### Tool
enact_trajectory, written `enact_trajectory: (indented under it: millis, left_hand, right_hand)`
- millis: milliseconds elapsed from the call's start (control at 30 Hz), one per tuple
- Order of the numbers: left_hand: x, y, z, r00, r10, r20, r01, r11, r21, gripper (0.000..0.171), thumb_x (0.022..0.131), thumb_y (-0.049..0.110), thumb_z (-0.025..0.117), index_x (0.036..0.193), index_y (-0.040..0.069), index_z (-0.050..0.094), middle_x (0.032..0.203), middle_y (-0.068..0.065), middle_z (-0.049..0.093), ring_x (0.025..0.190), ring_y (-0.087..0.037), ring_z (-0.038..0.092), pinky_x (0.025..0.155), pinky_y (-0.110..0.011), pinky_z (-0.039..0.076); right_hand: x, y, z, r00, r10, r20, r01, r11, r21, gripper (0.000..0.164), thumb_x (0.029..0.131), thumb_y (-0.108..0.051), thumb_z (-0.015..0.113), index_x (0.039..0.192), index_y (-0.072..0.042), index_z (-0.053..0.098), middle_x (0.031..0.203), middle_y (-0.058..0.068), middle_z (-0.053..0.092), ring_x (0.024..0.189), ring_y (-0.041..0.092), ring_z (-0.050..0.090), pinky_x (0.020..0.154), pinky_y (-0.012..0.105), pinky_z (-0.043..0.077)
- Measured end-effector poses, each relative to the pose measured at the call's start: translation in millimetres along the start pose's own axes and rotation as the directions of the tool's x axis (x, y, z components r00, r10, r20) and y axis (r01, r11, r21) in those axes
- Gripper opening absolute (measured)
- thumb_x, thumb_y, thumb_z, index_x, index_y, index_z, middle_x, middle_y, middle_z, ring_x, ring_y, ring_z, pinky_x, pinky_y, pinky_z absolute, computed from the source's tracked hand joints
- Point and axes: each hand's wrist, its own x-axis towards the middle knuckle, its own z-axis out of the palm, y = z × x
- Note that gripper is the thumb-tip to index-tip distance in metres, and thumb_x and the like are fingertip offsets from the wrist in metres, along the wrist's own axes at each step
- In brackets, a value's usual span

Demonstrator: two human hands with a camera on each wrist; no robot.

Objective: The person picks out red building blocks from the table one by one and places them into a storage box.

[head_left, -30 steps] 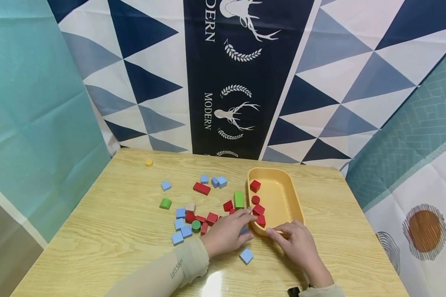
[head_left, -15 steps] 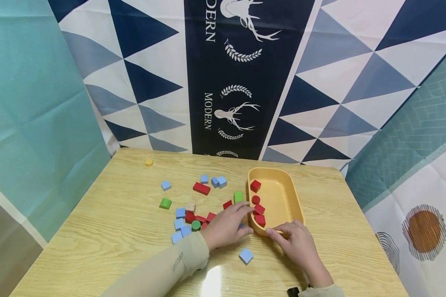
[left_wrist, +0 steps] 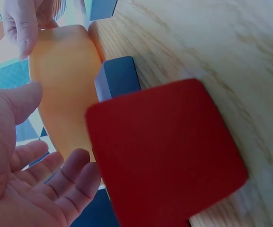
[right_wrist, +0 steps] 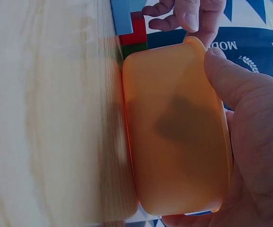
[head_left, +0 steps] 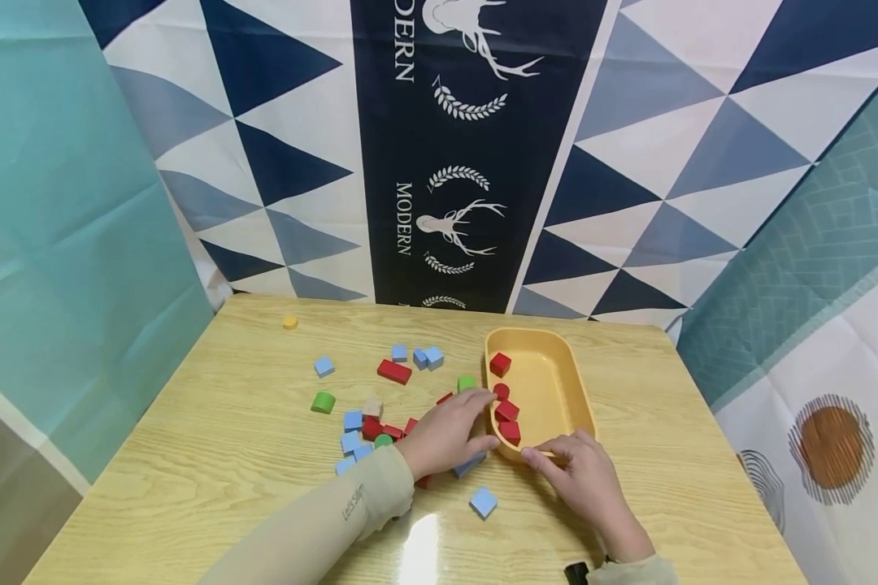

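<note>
One tray sits beside loose left fingers, right fingers pinching its rim.

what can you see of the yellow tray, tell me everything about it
The yellow tray is oblong, with rounded corners, smooth walls and a rim; it looks like plastic. It sits open side up on the wooden table, its long sides running away from the person. Four red blocks lie inside along its left side. The right hand grips its near end; the left hand is by its left side, contact unclear.
</note>
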Motion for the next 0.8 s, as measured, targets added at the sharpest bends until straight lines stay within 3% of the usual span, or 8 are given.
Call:
enact_trajectory:
  millis: [167, 800]
  left_hand:
    - [-1.4, -5.2, 1.5, 1.000, 0.013, -0.019, -0.013, 1.000, 0.012, 0.069, 0.091, 0.046, 0.068, 0.146, 0.010, 0.044, 0.146, -0.002, 0.044, 0.131, -0.012, 0.036, 0.107, -0.036, 0.039]
    - [-4.0, -22.5, -1.1, 0.995, -0.098, 0.019, 0.098, 0.995, 0.015, 0.076, 0.087, 0.042, 0.075, 0.147, 0.009, 0.042, 0.144, -0.006, 0.046, 0.129, -0.019, 0.038, 0.107, -0.038, 0.039]
  right_hand:
    - [0.4, 0.2, 0.1, 1.000, 0.017, 0.008, -0.018, 1.000, 0.015, 0.016, 0.082, -0.040, 0.079, 0.077, -0.025, 0.079, 0.074, -0.016, 0.068, 0.069, 0.007, 0.046, 0.056, 0.031, 0.042]
    - [0.6, -1.4, 0.0, 0.999, 0.030, 0.011, -0.030, 0.999, 0.019, 0.016, 0.082, -0.041, 0.079, 0.077, -0.026, 0.079, 0.075, -0.017, 0.068, 0.070, 0.007, 0.047, 0.058, 0.032, 0.043]
